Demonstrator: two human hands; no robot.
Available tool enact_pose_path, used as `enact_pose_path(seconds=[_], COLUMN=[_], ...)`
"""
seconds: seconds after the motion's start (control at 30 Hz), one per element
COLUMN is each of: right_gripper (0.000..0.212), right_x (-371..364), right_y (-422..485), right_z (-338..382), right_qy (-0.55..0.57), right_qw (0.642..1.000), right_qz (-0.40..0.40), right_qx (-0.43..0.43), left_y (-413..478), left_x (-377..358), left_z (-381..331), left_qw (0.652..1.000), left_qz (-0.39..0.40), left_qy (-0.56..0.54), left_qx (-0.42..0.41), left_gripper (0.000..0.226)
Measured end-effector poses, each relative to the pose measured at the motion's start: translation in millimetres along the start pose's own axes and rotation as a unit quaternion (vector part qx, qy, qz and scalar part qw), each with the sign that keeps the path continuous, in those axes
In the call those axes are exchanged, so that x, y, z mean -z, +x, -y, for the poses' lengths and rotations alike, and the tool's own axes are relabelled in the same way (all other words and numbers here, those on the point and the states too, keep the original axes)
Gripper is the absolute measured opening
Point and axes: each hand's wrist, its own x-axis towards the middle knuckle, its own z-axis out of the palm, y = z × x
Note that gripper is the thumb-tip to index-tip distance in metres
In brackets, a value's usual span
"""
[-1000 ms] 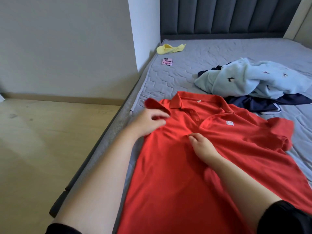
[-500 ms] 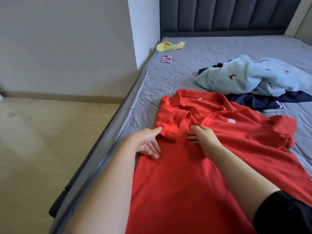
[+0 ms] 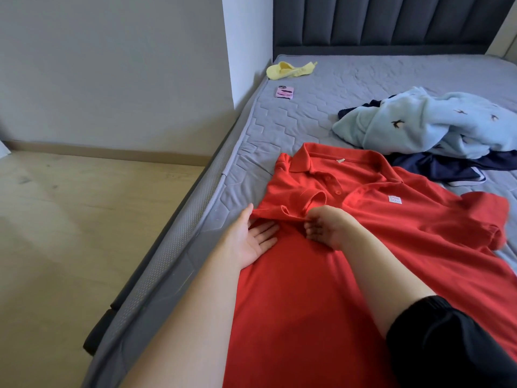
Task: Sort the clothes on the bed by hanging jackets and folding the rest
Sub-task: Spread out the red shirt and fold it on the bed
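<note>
Red polo [image 3: 321, 289] on grey mattress [image 3: 321, 113], left hand [image 3: 251, 239] flat palm-up, right hand [image 3: 326, 228] curled, grip unclear, wood floor [image 3: 84, 233]

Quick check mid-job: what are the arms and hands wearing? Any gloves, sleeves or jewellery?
No gloves, rings or watch show on the left hand or the right hand. The right arm wears a black sleeve with a gathered cuff that ends partway up the forearm. The left forearm is uncovered as far as the picture shows.

A small white tag [image 3: 394, 199] on the chest of the red polo shirt [image 3: 307, 289] reads 30. The print above that number is too small to read. The pale collar label [image 3: 340, 161] is illegible.
</note>
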Motion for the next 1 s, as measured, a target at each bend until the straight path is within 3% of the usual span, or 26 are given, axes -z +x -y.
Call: enact_pose_path(seconds=[0.13, 0.23, 0.27, 0.33, 0.47, 0.53, 0.6, 0.67, 0.73, 0.87, 0.93, 1.0], right_gripper=[0.019, 0.009, 0.016, 0.031, 0.010, 0.011, 0.010, 0.010, 0.009, 0.012, 0.027, 0.022], right_x=[19, 30, 32, 30, 16, 22, 34, 44, 53, 58, 52, 45], right_y=[-9, -10, -9, -3, 5, 6, 0, -9, -15, -13, -8, -7], right_z=[2, 6, 8, 8, 1, 2, 6, 10, 14, 13, 9, 9], right_qy=[-0.078, -0.014, 0.024, 0.074, 0.058, 0.063, -0.051, -0.221, -0.283, -0.201, -0.118, -0.108], right_qw=[0.988, 0.990, 0.991, 0.993, 0.995, 0.991, 0.993, 0.973, 0.958, 0.979, 0.993, 0.992], right_qz=[0.111, 0.132, 0.128, 0.087, -0.079, -0.114, -0.109, -0.049, 0.004, 0.023, -0.009, -0.055], right_qx=[-0.078, -0.056, -0.042, -0.020, 0.032, 0.029, 0.008, -0.035, -0.054, -0.010, 0.018, 0.038], left_y=[6, 6, 6, 4, 2, 2, 2, 2, 2, -1, -5, -7], left_x=[-9, -8, -7, -6, -11, -14, -14, -15, -14, -9, -9, -8], left_z=[8, 9, 8, 9, 14, 17, 22, 24, 24, 19, 16, 12], left_qw=[0.997, 0.997, 0.997, 0.997, 0.995, 0.990, 0.988, 0.989, 0.989, 0.992, 0.997, 1.000], left_qz=[-0.056, -0.055, -0.053, -0.047, -0.059, -0.076, -0.083, -0.086, -0.086, -0.060, -0.031, -0.021], left_qy=[-0.022, -0.053, -0.058, -0.054, -0.062, -0.094, -0.099, -0.086, -0.083, -0.085, -0.058, 0.013], left_qx=[-0.037, -0.023, -0.020, -0.024, -0.056, -0.072, -0.085, -0.087, -0.084, -0.069, -0.036, -0.004], left_gripper=[0.022, 0.012, 0.008, 0.007, 0.011, 0.011, 0.011, 0.012, 0.012, 0.012, 0.015, 0.013])
